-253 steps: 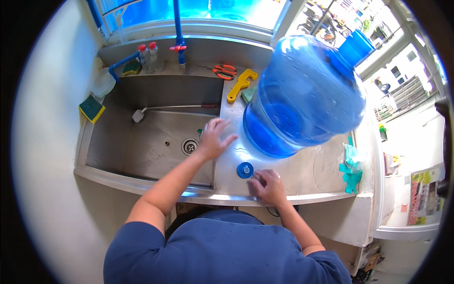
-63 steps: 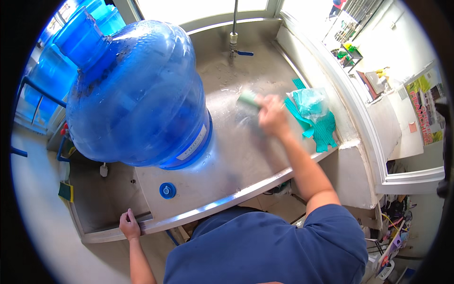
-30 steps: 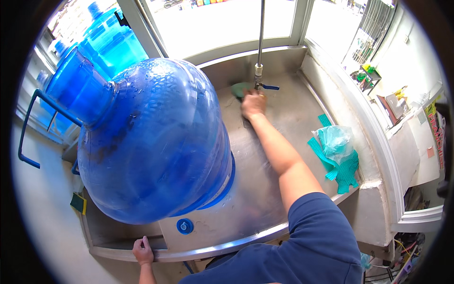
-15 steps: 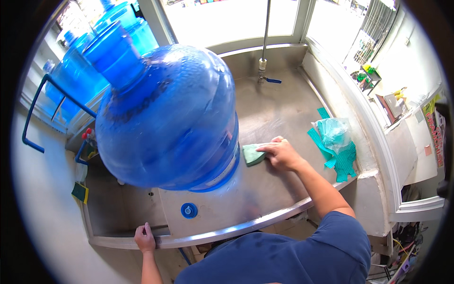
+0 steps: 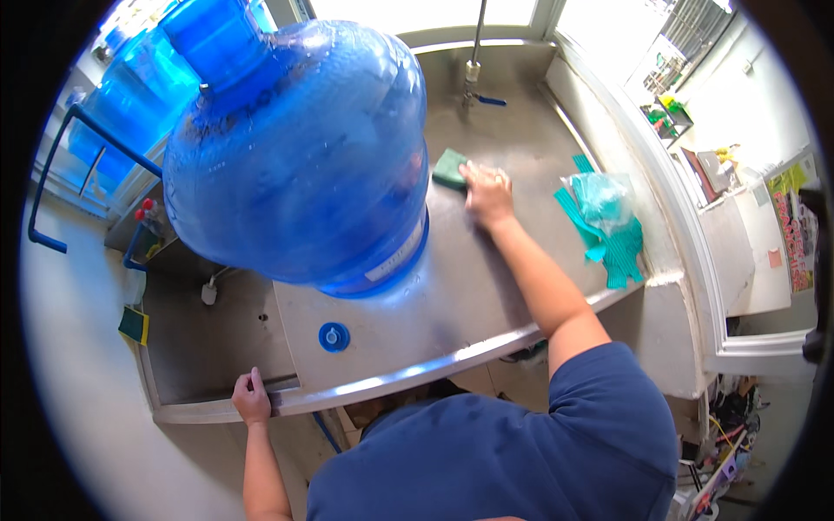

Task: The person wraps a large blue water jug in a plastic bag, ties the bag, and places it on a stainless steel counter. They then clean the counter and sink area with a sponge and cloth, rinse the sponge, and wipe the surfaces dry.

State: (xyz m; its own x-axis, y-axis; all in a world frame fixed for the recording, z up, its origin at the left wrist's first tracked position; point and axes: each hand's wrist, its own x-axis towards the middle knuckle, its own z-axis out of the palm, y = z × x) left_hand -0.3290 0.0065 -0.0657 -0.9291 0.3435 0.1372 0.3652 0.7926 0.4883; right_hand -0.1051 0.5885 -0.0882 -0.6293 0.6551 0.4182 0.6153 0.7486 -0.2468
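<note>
My right hand [image 5: 489, 191] grips a green sponge [image 5: 449, 170] by its right end and presses it on the stainless-steel counter [image 5: 408, 326]. Left of the sponge stands a large round blue water jug [image 5: 304, 165], wet on its upper surface, with a pale label low down. My left hand [image 5: 252, 399] is closed over the front rim of the steel sink [image 5: 208, 412], thumb pointing up. On the counter in front of the jug lies a round blue cap [image 5: 334, 337].
Teal ribbed cloth strips [image 5: 618, 247] and a clear plastic bag [image 5: 599, 198] lie at the right. A blue-handled tap [image 5: 479, 99] stands at the back. More blue jugs [image 5: 126, 113] are behind left. A yellow-green scouring pad [image 5: 135, 325] hangs at the sink's left wall.
My right hand has slid the sponge farther back along the counter, alongside the jug. My left hand stays at the rim. The whole view has shifted slightly.
</note>
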